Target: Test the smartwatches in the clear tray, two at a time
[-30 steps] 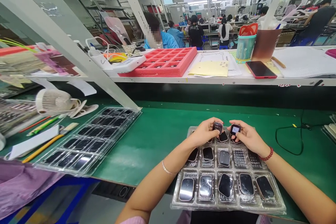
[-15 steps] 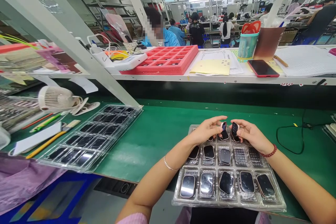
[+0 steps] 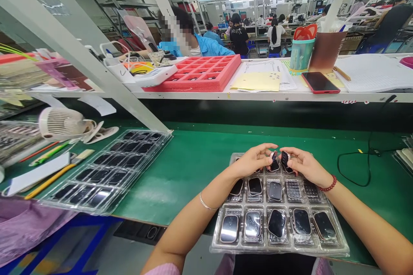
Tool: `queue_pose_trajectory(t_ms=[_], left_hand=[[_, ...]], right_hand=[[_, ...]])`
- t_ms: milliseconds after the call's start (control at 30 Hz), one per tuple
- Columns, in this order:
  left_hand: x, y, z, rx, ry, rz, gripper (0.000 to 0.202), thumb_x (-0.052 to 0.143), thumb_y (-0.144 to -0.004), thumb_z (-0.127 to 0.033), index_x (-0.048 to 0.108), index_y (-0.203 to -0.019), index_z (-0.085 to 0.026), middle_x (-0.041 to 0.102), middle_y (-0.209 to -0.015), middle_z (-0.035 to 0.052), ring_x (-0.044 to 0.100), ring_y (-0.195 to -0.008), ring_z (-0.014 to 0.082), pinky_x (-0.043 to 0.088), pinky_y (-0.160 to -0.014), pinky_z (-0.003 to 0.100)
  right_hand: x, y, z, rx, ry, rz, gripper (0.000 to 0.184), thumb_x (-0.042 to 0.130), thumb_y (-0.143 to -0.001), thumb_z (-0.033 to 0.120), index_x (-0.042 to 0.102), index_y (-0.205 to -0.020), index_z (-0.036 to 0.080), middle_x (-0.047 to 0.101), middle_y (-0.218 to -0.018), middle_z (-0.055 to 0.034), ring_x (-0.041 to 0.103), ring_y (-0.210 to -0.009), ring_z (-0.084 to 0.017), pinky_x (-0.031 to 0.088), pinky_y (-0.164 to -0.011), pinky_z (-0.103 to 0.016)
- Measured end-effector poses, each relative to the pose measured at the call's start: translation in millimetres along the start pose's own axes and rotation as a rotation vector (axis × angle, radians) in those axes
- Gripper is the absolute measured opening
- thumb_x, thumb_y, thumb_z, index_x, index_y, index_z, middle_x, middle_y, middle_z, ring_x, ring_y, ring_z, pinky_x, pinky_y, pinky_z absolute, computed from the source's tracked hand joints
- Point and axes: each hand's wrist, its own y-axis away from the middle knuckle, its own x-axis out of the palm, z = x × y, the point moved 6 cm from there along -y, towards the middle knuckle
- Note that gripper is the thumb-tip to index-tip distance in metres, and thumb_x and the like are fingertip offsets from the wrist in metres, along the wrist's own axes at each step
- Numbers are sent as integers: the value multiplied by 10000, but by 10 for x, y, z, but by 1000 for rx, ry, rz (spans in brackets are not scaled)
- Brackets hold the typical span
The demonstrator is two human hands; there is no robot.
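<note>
My left hand [image 3: 253, 162] pinches a small dark smartwatch part [image 3: 273, 156] over the far row of a clear plastic tray [image 3: 277, 248]. My right hand [image 3: 308, 166] closes its thumb and fingers on a dark-faced smartwatch case [image 3: 285, 160], tilted up beside the left hand's piece. A narrow gap separates the two pieces. Beneath them, the tray holds several dark rectangular watch faces, among them one in the near row [image 3: 302, 221] and one in the middle row [image 3: 275, 190]. Two pockets at the middle row's right hold no watch. My fingers partly hide the far row.
Another clear tray [image 3: 97, 184] with dark screens lies left on the green bench [image 3: 193, 167]. Beyond it are a brush [image 3: 53, 181] and a white fan [image 3: 61, 123]. A black cable [image 3: 338, 167] curls at right. The shelf carries a red foam tray [image 3: 226, 81] and a phone [image 3: 321, 82].
Both hands stay over the tray's far row; the right hand's watch case has turned slightly, showing less of its face. The co-worker in blue across the shelf has leaned left. The view has shifted slightly.
</note>
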Motion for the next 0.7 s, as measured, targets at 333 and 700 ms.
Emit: queue_pose_trajectory(t_ms=[333, 700], left_hand=[[23, 7, -17, -17, 31, -1, 507, 703, -753, -342, 538, -1209, -192, 595, -951, 41, 565, -674, 96, 433, -634, 248], [-16, -18, 49, -34, 15, -40, 435, 599, -829, -355, 523, -1209, -158, 624, -1026, 87, 633, -797, 154, 442, -610, 239]], right_hand=[[-1, -5, -22, -14, 27, 14, 491, 659, -813, 422, 552, -1234, 193, 579, -699, 7, 440, -514, -99, 401, -489, -235], [7, -7, -41, 41, -57, 1, 564, 646, -823, 392, 502, -1315, 157, 671, -727, -28, 644, -645, -152, 544, -645, -302]])
